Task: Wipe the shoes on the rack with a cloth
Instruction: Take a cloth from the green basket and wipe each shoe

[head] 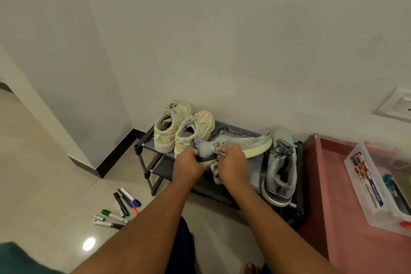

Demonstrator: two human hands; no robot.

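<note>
My rack (142, 146) is crowded on top. Two yellow shoes (178, 131) fill its left end, and a gray shoe (281, 169) fills its right end. The wall (222, 51) blocks the back edge. Pens (121, 207) lie on the floor (44, 173) by the front left corner. The front edge is open.

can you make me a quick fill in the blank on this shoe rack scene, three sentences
1. The left hand grips the heel of a grey shoe lying on its ____.
2. The right hand holds a ____ against that shoe.
3. The markers lie on the ____.

Missing words: side; cloth; floor
</note>
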